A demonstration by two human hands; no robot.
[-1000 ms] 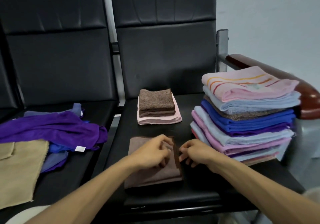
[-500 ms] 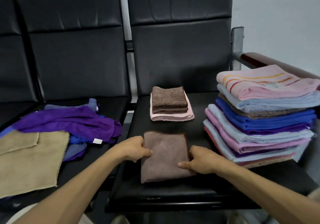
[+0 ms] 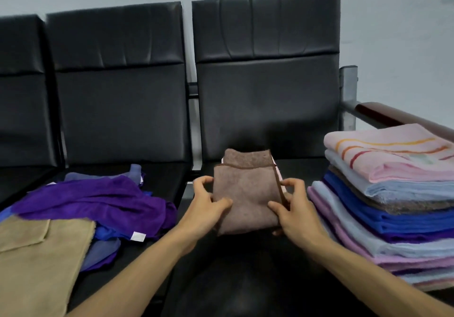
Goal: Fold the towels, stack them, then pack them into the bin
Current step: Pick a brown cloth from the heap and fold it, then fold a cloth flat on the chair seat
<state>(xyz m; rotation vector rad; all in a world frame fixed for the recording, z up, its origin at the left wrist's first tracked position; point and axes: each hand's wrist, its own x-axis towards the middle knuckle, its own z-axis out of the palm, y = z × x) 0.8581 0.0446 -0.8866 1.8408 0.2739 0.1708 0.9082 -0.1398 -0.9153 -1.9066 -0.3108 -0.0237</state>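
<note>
The place is looking like a waiting room or office lobby: a row of joined black padded seats (image 3: 122,110) is standing against a bare pale wall (image 3: 393,22), with a metal frame post (image 3: 347,95) carrying a dark wooden armrest (image 3: 383,115) at the right end.

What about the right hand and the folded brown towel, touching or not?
Touching. The head view shows the right hand pinching the brown towel at its right edge, thumb across the front.

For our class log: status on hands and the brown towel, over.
Left hand and right hand both grip the folded brown towel by its sides. Towel held above the seat. Tall folded stack at right, clear of the hands.
</note>
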